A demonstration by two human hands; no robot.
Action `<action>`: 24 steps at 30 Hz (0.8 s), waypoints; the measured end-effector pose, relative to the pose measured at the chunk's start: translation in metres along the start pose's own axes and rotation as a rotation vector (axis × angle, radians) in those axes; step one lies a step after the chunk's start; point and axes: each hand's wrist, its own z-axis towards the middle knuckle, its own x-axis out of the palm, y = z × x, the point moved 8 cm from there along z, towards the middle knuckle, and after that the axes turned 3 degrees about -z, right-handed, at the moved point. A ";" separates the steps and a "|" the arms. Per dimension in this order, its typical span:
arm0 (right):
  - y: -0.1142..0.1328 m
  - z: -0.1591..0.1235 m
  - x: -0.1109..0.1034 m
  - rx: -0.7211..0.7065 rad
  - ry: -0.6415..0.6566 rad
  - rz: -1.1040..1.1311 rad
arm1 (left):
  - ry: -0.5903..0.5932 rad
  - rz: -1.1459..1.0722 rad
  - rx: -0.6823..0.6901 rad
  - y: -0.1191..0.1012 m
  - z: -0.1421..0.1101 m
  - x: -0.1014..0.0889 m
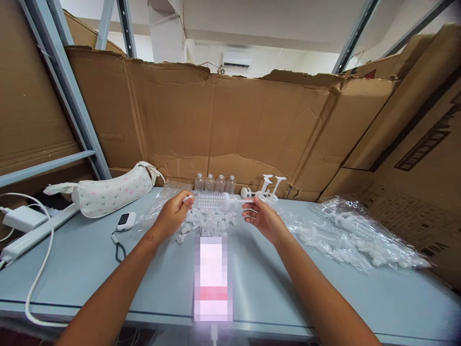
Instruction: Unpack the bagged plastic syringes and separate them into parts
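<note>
A clear plastic syringe (212, 201) with graduation-like ridges lies level between my hands, just above the table. My left hand (172, 212) is closed in a pinch on a small white piece at its narrow left end; whether that is a cap or the tip itself I cannot tell. The thumb and forefinger of my right hand (265, 217) grip the white plunger rod at the right end, the other fingers loosely curled. Beneath the syringe a pile of small white plastic pieces (209, 221) is spread. Behind it several clear bottles (219, 183) stand in a row.
White plungers (265, 185) stand behind my right hand. Clear bags of white parts (345, 240) lie at right. A blurred-out phone-like rectangle (213, 274) lies in front. At left are a floral pouch (115, 190), a small white device (127, 221) and a power strip (39, 235). Cardboard (230, 120) walls the back.
</note>
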 end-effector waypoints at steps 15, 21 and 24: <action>0.047 0.022 -0.028 -0.376 -0.240 -0.492 | -0.162 -0.004 -0.065 0.013 0.006 -0.016; 0.034 0.075 -0.021 -0.339 -0.328 -1.014 | -0.149 0.172 -0.081 0.017 0.003 -0.010; 0.030 0.096 -0.022 -0.302 -0.391 -1.160 | -0.135 0.228 -0.073 0.014 0.002 -0.008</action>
